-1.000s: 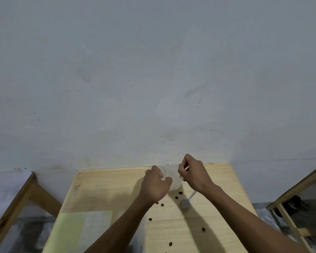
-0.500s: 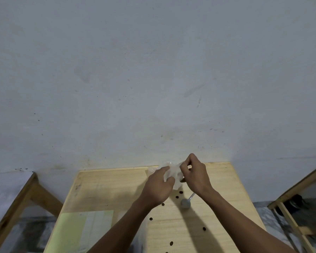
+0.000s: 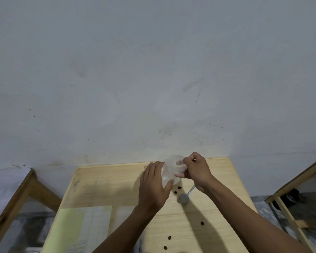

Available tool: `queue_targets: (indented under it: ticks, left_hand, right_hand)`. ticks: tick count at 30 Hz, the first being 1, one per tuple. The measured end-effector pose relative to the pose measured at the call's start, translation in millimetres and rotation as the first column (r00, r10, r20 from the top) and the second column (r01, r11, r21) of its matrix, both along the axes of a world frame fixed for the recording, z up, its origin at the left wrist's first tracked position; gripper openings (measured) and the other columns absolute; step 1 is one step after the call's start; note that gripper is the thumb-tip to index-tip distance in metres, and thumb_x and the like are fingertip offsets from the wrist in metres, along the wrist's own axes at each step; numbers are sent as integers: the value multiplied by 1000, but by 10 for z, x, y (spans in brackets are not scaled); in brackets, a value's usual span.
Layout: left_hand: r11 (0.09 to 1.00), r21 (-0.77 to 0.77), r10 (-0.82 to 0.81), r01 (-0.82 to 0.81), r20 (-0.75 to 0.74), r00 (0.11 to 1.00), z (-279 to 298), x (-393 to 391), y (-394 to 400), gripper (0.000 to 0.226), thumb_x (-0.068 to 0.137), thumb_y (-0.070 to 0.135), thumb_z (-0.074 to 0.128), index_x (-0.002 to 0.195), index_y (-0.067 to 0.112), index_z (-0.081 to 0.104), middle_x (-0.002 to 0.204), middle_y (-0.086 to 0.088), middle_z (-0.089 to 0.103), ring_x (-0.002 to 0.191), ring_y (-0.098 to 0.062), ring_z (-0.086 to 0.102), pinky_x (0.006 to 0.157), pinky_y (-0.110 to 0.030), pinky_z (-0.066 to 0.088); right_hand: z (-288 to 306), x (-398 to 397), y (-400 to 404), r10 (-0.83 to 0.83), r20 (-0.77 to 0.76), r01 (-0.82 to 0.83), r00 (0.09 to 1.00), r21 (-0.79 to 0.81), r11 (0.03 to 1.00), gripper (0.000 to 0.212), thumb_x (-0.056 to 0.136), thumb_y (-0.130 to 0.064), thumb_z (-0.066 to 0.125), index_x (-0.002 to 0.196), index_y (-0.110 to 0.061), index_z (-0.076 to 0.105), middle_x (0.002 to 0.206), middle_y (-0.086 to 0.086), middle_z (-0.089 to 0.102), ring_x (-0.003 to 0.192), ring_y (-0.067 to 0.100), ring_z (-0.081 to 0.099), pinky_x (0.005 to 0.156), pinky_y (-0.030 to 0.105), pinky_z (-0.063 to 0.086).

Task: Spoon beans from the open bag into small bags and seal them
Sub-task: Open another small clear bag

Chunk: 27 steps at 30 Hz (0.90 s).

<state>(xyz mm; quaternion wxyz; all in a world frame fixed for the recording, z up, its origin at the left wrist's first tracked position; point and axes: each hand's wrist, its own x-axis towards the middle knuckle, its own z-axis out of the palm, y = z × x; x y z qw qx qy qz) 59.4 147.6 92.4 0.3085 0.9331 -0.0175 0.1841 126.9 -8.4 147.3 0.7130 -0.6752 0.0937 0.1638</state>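
Both forearms reach forward from the bottom edge and meet near the middle. The left hand (image 3: 153, 185) shows its back, fingers fairly straight and close together, thumb out toward the right. The right hand (image 3: 195, 170) is curled, fingertips pinched together, wrist bent, knuckles toward the wall

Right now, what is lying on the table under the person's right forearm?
A grey spoon lies on the wooden table, bowl toward the camera; the right hand covers its handle's far end. Loose dark beans lie around it. Anything beneath the forearm itself is hidden.
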Motion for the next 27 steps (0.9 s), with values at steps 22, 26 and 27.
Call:
queue_targets:
  ticks: [22, 26, 27]
  left_hand:
    - [972, 118, -133, 203, -435, 890, -463, 69, 716, 47, 81, 47, 70, 120, 24, 59, 143, 17, 45, 130, -7, 39, 108, -31, 36]
    - [948, 127, -212, 292, -434, 876, -501, 162, 748, 45, 78, 53, 63, 113, 25, 62, 146, 23, 40, 135, -7, 35, 108, -38, 36]
    - [942, 134, -226, 309, -429, 875, -505, 201, 753, 45, 77, 53, 61, 113, 25, 61, 147, 24, 38, 136, -8, 34, 109, -39, 35]
  right_hand:
    - [-1465, 169, -747, 668, -118, -285, 735, -947, 146, 36, 99, -27, 42, 129, -37, 59, 123, 4, 46, 114, 25, 44, 91, 35, 45]
    - [-1520, 203, -785, 677, -103, -200, 729, -977, 67, 27, 98, -33, 44, 116, -25, 63, 115, 4, 51, 110, 27, 46, 82, 34, 42]
    - [-1542, 217, -792, 673, -129, -209, 729, -977, 39, 26, 98, -33, 45, 114, -24, 63, 116, 4, 51, 110, 27, 45, 81, 34, 39]
